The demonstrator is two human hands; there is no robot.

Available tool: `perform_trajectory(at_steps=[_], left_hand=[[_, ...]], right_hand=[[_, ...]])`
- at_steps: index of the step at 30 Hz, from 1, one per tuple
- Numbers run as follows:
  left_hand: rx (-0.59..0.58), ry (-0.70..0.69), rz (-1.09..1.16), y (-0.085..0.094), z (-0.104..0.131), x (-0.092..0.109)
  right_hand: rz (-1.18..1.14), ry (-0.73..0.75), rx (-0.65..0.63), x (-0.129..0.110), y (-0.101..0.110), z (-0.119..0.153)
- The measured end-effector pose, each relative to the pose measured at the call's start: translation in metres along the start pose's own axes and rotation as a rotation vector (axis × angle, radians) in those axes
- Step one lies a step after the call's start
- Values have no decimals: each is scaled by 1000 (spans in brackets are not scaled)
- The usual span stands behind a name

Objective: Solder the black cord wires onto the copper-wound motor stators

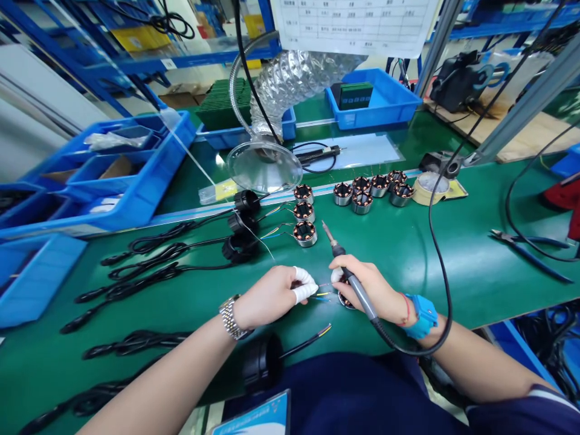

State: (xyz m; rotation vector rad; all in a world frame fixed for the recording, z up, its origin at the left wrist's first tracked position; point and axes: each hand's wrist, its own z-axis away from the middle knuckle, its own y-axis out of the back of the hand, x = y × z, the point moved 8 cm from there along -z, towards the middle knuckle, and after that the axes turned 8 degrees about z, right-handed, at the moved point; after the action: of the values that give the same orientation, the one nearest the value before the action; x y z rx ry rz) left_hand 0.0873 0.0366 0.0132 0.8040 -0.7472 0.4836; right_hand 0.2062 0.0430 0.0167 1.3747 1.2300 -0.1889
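L fingers [306, 293] pinching coloured wires [323, 295], R fingers [345, 261] clasped rnd soldering iron [361, 297] nr part-hidden stator [345, 301].

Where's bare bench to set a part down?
Green bench between the looping cable and pliers; also between the right hand and the far ring cluster. Crowded: left, with black cables and caps, and between left hand and right, with wires.

"What's on that green workbench [480, 211]?"

"Coiled black cables [136, 287] left of the left hand [267, 295], and a blue tray [58, 266] farther left."

"And by the right hand [374, 290]?"

"Wound stators [362, 208] ahead of it, pliers [511, 238] off to its right."
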Motion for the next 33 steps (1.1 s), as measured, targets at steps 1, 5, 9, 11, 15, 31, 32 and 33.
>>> perform_trajectory(at_steps=[1,5,9,11,15,31,32,33], left_hand=[[3,1,3,-3,-2,2],[99,-106,-63,-8,-7,13],[110,-150,-44,-8,-6,8],[93,-129,-20,-7,-5,3],[133,-130,-14,-3,-3,2],[169,-130,53,-3,0,3],[167,-132,52,-3,0,3],[165,-135,53,-4,0,3]], right_hand=[[0,7,3,0,-1,1],[-2,8,16,1,-1,2],[-4,6,29,1,3,3],[-37,8,29,1,5,2],[-105,0,-1,0,3,0],[-111,-107,4,8,3,-2],[-107,-110,8,8,3,-2],[-106,-113,9,9,3,-2]])
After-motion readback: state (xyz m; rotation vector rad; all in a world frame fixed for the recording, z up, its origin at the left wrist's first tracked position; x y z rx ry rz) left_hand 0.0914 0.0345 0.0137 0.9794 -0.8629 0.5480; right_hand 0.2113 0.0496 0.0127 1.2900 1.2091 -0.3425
